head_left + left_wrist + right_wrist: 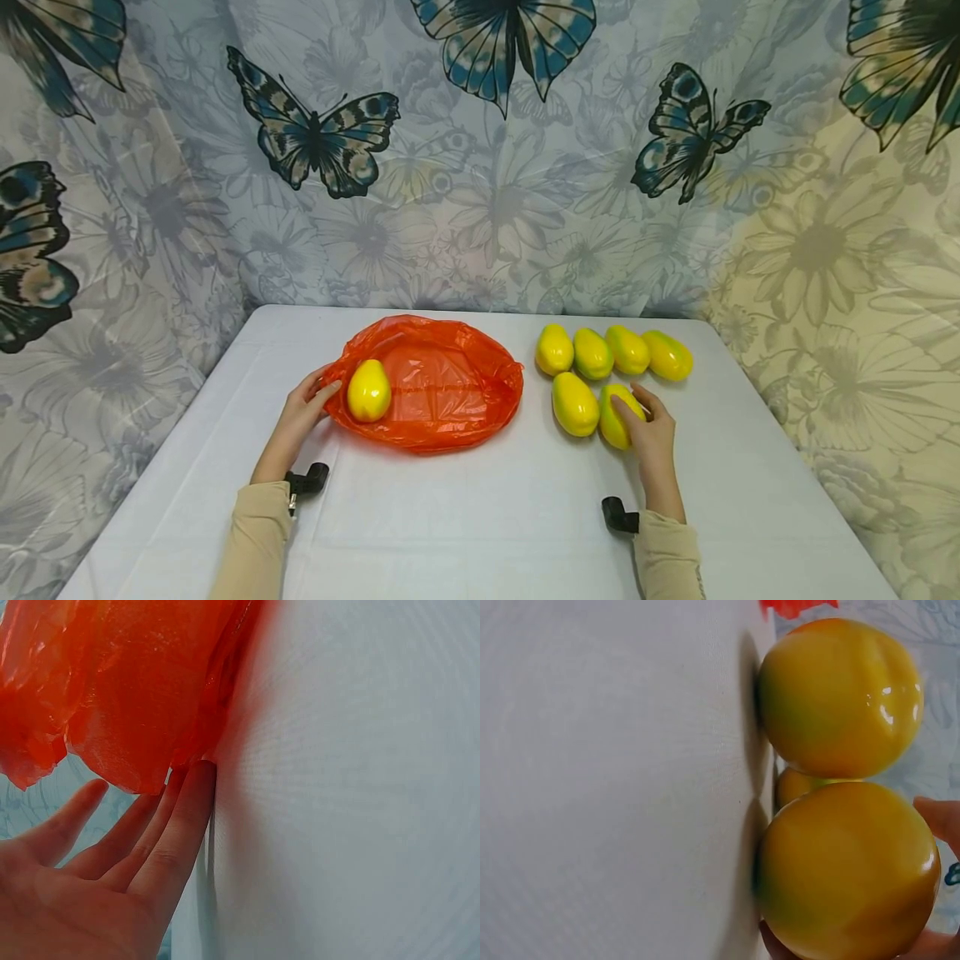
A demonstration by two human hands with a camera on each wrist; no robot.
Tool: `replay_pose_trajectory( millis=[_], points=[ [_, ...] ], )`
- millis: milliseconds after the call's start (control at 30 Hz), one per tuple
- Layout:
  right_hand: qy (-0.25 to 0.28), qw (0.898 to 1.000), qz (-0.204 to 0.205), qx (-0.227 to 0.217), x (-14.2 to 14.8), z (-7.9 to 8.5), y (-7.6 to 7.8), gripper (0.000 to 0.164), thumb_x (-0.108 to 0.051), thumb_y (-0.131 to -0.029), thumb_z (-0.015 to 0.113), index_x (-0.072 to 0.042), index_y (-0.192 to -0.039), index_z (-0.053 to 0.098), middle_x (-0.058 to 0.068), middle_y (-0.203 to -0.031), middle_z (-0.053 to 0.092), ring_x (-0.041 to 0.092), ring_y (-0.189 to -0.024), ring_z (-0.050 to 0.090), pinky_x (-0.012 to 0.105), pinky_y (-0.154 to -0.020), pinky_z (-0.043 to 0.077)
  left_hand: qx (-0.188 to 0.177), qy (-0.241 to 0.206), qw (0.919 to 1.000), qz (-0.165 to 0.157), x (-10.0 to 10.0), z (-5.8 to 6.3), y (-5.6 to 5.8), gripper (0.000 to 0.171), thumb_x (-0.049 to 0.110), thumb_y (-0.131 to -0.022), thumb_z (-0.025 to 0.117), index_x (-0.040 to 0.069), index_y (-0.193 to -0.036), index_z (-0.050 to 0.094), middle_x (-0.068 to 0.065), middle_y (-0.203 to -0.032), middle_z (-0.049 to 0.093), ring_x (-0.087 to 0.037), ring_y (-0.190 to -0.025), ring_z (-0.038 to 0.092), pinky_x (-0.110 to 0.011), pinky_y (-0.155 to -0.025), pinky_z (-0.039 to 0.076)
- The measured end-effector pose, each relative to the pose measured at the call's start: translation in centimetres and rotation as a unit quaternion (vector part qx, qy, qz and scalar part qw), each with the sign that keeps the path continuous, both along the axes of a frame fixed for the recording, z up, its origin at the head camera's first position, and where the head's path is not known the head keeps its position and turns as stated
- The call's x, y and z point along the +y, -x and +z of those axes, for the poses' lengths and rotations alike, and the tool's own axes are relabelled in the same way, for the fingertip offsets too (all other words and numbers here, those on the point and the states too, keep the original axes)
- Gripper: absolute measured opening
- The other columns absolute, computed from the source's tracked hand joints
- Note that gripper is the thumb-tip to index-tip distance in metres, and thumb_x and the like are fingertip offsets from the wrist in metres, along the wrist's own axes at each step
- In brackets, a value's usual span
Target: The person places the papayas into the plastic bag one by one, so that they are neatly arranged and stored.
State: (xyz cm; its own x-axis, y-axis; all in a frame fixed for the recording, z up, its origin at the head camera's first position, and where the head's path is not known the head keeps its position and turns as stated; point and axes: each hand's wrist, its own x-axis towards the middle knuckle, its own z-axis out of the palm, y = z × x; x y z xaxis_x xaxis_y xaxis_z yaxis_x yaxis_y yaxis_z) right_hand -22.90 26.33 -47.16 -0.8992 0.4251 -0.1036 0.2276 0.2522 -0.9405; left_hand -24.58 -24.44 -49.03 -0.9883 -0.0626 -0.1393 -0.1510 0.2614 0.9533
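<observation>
A red plastic bag lies spread on the table with its mouth up, and one yellow mango sits at its left side. My left hand is at the bag's left edge; the left wrist view shows its fingers extended, tips against the red plastic. At the right, my right hand grips a glossy yellow mango, thumb on one side and fingers round the other. Another mango lies just left of it.
Behind the gripped mango, several more mangoes stand in a row near the table's back right. A white cloth covers the table. Butterfly-print fabric hangs behind and at both sides.
</observation>
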Motion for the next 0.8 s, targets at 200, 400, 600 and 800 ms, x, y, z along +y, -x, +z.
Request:
replay_pose_trajectory(
  millis=[200, 400, 600, 800],
  points=[
    [-0.003, 1.000, 0.014, -0.011, -0.12, 0.18, -0.14, 0.063, -0.032, -0.094, 0.064, -0.011, -0.149, 0.040, 0.015, -0.155, 0.036, 0.030, -0.134, 0.036, 0.042, -0.112, 0.031, 0.005, -0.001, 1.0000, -0.001, -0.01, -0.03, -0.01, 0.069, 0.050, -0.098, 0.050, 0.016, -0.154, 0.028, -0.016, -0.155, 0.037, -0.010, -0.115, 0.052, -0.011, -0.083, 0.048],
    [-0.015, 0.999, 0.040, -0.026, -0.01, 0.29, -0.29, 0.066, -0.026, -0.094, 0.063, -0.013, -0.152, 0.035, 0.015, -0.159, 0.030, 0.032, -0.134, 0.034, 0.043, -0.111, 0.031, 0.009, -0.005, 0.9999, -0.003, -0.01, -0.06, -0.11, 0.069, 0.049, -0.098, 0.051, 0.015, -0.154, 0.029, -0.017, -0.154, 0.038, 0.003, -0.104, 0.053, -0.011, -0.083, 0.049],
    [-0.021, 0.996, 0.071, -0.055, 0.07, 0.41, -0.43, 0.074, -0.024, -0.093, 0.063, -0.016, -0.156, 0.025, 0.018, -0.161, 0.021, 0.036, -0.139, 0.028, 0.050, -0.115, 0.028, 0.009, -0.003, 1.0000, -0.002, 0.00, -0.06, -0.12, 0.069, 0.049, -0.098, 0.050, 0.015, -0.154, 0.029, -0.017, -0.154, 0.038, 0.003, -0.104, 0.052, -0.011, -0.083, 0.049],
    [-0.021, 0.995, 0.078, -0.059, 0.03, 0.48, -0.53, 0.077, -0.023, -0.093, 0.064, -0.017, -0.157, 0.022, 0.020, -0.162, 0.017, 0.039, -0.143, 0.024, 0.053, -0.118, 0.025, 0.011, -0.005, 0.9999, -0.003, 0.01, -0.08, -0.09, 0.067, 0.048, -0.099, 0.050, 0.015, -0.154, 0.029, -0.017, -0.154, 0.038, 0.001, -0.106, 0.053, -0.011, -0.083, 0.049]
  ],
)
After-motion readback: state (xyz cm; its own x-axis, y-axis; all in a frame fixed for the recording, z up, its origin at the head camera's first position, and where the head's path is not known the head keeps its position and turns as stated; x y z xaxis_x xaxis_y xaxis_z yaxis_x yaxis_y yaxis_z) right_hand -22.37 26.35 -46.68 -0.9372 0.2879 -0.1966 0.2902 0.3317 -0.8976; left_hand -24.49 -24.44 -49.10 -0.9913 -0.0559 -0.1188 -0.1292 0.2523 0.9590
